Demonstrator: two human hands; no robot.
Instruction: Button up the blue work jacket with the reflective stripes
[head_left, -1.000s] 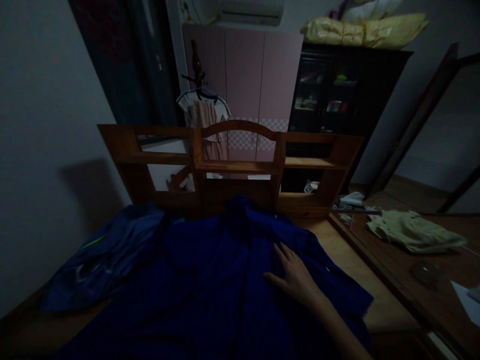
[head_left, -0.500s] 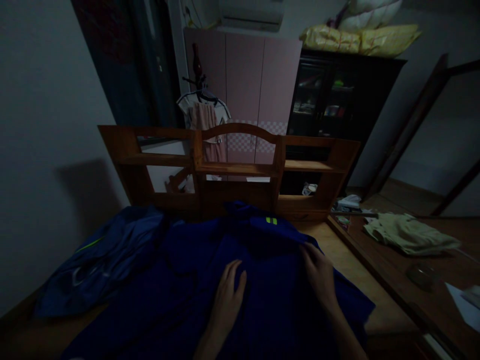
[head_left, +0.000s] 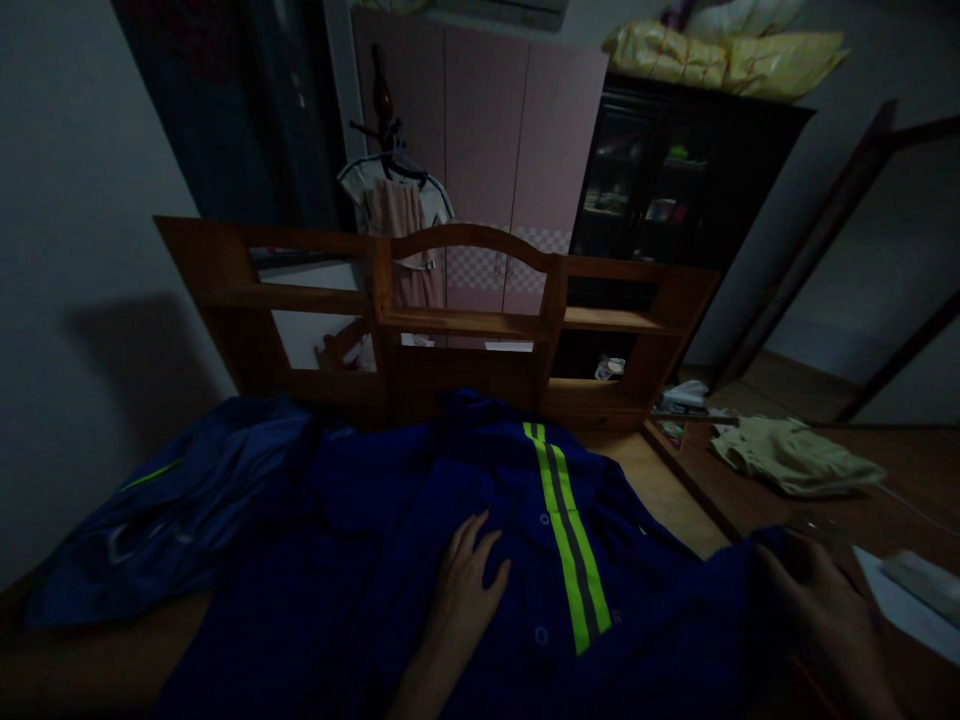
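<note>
A dark blue jacket [head_left: 480,480] lies spread out before me, with a yellow-green and grey reflective stripe [head_left: 566,540] and round snap-like marks on its visible inner or front face. My left hand [head_left: 471,570] rests on the cloth near the middle, fingers apart, gripping nothing. Far to the right, my right hand [head_left: 821,600] is closed on a raised part of the jacket and draws it out over the bed's edge; its fingers are slightly blurred. Another blue garment [head_left: 180,490] with a thin green line is bunched up at the left.
Behind the jacket stands a wooden headboard with shelves [head_left: 465,325]. On the right, a brown wooden surface [head_left: 705,480] carries a folded pale green cloth [head_left: 795,455], a glass item and white papers [head_left: 911,595]. A wall [head_left: 82,400] rises on the left.
My right hand has moved right, pulling a jacket panel aside, which brought the long reflective stripe into view. My left hand has stayed nearly in place. The view has shifted slightly.
</note>
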